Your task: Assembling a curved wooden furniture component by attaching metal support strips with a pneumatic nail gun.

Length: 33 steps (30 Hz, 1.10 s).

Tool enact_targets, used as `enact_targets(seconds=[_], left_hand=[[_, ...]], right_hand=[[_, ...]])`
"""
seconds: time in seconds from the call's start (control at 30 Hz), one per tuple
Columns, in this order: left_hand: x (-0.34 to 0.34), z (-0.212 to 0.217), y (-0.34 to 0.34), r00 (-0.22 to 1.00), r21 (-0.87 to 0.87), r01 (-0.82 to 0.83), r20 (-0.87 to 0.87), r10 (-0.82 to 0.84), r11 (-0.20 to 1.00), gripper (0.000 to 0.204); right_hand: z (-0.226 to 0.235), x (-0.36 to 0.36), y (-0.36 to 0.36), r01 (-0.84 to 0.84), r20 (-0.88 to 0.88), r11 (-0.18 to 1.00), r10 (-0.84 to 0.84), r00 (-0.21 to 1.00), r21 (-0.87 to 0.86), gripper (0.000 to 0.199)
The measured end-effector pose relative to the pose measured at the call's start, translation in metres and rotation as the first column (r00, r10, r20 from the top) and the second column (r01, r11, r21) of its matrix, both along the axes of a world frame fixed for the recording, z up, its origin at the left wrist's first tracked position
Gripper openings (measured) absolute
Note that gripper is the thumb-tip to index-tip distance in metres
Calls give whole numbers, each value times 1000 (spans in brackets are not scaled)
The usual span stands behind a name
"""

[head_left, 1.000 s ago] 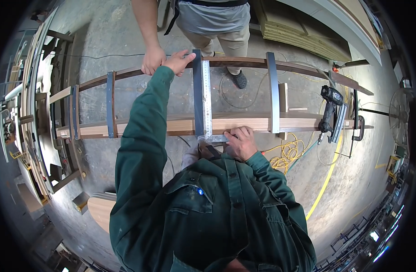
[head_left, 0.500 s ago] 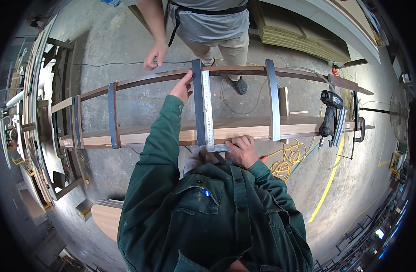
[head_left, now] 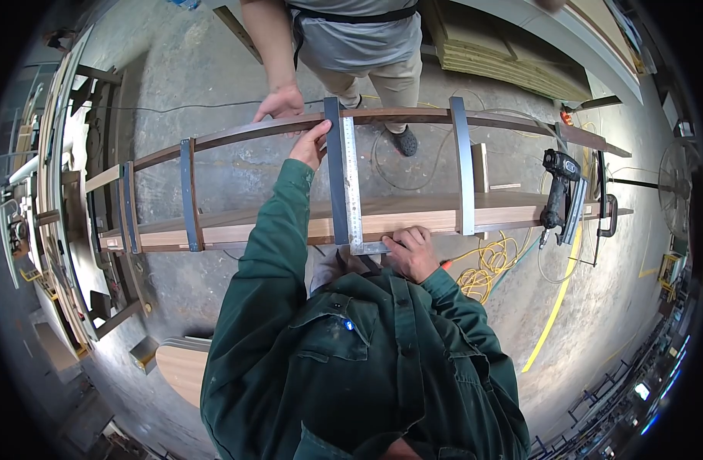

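A long wooden frame has a thin, curved dark far rail [head_left: 405, 116] and a thick light-brown near board [head_left: 420, 223]. Dark slats bridge the two. My left hand [head_left: 313, 146] grips the far end of the middle slat [head_left: 335, 176], its thumb against the slat's left edge. Right beside that slat, a steel square [head_left: 352, 180] lies with its long graduated blade across the frame. Its short arm runs along the board's near face, where my right hand [head_left: 413, 251] is closed on its end, fingers over the board's edge. Another slat [head_left: 463, 165] spans farther right.
A black nail gun [head_left: 557, 188] rests on the frame's right part, near a clamp [head_left: 608, 217]. Opposite stands a co-worker, whose hand [head_left: 281, 102] is at the far rail. A yellow hose [head_left: 486, 272] lies coiled on the floor; stacked boards [head_left: 505, 54] stand behind.
The co-worker's hand has moved right and nearer the far rail, its palm turned up. My left hand has shifted slightly right, against the middle slat. My right hand stays on the square.
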State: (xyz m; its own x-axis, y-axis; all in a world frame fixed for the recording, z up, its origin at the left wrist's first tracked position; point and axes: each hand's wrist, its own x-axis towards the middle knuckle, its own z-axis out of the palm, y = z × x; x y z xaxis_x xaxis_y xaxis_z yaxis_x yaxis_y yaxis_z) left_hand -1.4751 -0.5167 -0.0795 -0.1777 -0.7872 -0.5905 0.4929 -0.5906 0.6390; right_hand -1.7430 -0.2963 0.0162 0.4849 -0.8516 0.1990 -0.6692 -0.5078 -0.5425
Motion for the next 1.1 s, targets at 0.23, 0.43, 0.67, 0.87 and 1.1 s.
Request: enact_targets(seconds=[0.23,0.43,0.67,0.87,1.1], left_hand=[[-1,-3,-2,1000,-12,-13,-22,13,1000,33],[1,-6,-2,1000,-18,-15,-12,15,1000,37],[-1,0,-1,1000,-37,-21,5,21,999,40],[-1,0,0,999,-15,-40,35,41,999,43],[0,-7,-4,1000,-39,-25,7,25,999,40]], right_hand=[[0,1,1,5,-1,1000,-5,1000,-12,43],[-1,1,1,-4,3,1000,4,1000,-23,43],[-4,1,2,-9,-5,1000,9,1000,-28,39],[-4,2,2,-3,-12,1000,3,1000,-24,37],[-4,0,2,-3,-7,1000,3,1000,3,37]])
